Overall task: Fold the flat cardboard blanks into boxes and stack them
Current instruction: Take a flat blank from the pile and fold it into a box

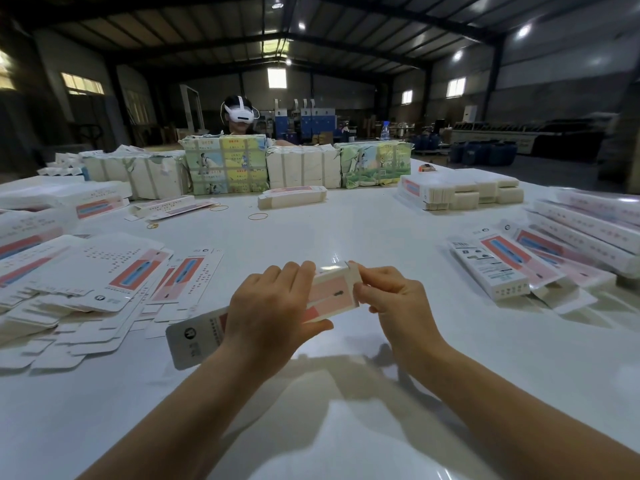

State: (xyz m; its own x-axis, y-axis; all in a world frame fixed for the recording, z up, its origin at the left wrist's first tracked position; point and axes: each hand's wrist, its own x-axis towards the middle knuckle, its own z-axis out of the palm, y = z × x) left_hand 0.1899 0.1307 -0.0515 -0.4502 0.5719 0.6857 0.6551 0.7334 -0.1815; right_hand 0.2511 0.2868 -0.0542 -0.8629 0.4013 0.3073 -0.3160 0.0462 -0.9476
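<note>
Two hands meet at the centre of the frame above a white table [346,216], working one cardboard blank [329,296] held clear of the surface. At the far left, a loose heap of flat blanks [86,282] spreads to the table's left edge and reaches close to the left forearm, leaving little room on that side. The left hand [268,308] grips the blank around its middle, fingers over the top and thumb beneath, while the blank's grey-printed end [194,337] sticks out lower left. The right hand [396,296] pinches the small flap at the blank's right end. Bare tabletop lies open in front of the hands and below them toward the bottom of the frame. Rubber bands [258,216] lie beyond, near wrapped bundles [225,164] lined along the upper middle, with a headset-wearing person [240,114] behind them. At right, folded boxes [491,268] lie stacked near the table's edge.
</note>
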